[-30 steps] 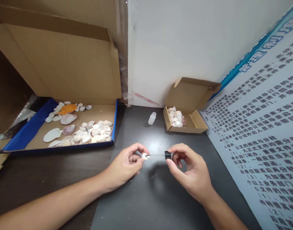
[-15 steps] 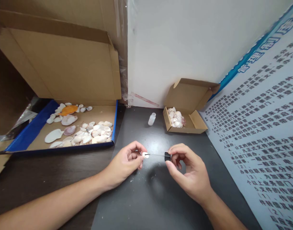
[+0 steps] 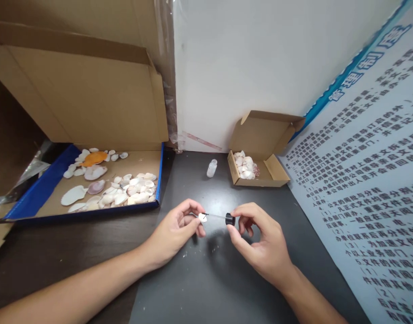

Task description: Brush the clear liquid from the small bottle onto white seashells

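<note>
My left hand (image 3: 182,223) pinches a small white seashell (image 3: 202,218) between thumb and fingers. Across from it, my right hand (image 3: 258,236) grips a black bottle cap (image 3: 230,219) that carries a thin clear rod with a dark brush tip (image 3: 206,216). The tip lies at the shell's face. Behind both hands, a small glass bottle (image 3: 212,168) without its cap stands upright on the dark table; its contents look whitish.
At the left lies an open blue-edged cardboard box (image 3: 159,180) of sorted shells (image 3: 139,186) and an orange piece (image 3: 93,158). Back right, a smaller open carton (image 3: 260,182) holds more shells (image 3: 245,165). A printed board (image 3: 361,180) leans along the right; white specks dot the table.
The brush tip has shifted on the shell, and the rod tilts more. My right hand and the cap have moved slightly left. The whole view has shifted a little.
</note>
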`<state>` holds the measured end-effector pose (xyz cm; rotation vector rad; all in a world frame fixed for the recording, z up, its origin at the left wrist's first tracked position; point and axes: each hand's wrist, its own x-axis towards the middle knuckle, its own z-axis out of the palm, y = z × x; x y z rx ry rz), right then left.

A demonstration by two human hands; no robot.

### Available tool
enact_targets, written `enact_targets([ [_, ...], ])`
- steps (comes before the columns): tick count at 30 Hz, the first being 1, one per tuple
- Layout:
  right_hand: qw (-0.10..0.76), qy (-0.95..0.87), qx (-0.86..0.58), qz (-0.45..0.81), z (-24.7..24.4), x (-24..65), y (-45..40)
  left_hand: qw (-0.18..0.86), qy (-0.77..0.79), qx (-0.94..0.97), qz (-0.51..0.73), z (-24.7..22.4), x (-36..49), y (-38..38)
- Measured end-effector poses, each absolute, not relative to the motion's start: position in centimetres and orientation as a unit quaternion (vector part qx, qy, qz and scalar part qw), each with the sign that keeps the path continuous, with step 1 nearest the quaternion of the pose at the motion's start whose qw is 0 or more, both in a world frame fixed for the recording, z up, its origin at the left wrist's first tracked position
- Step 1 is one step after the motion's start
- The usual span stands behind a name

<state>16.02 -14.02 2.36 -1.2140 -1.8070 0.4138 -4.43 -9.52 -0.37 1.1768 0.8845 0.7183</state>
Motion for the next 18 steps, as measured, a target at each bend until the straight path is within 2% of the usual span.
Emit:
enact_targets([
  [11,0.478,-0.715,-0.476,0.184,2.18,15.82,-13.99,0.711,0.396,0.47,0.343,-0.33,-4.9,-8.88],
  [18,0.485,-0.706,-0.48,0.189,2.18,15.82,-13.93,0.703,0.405,0.5,0.305,0.33,-4.57,-9.01],
])
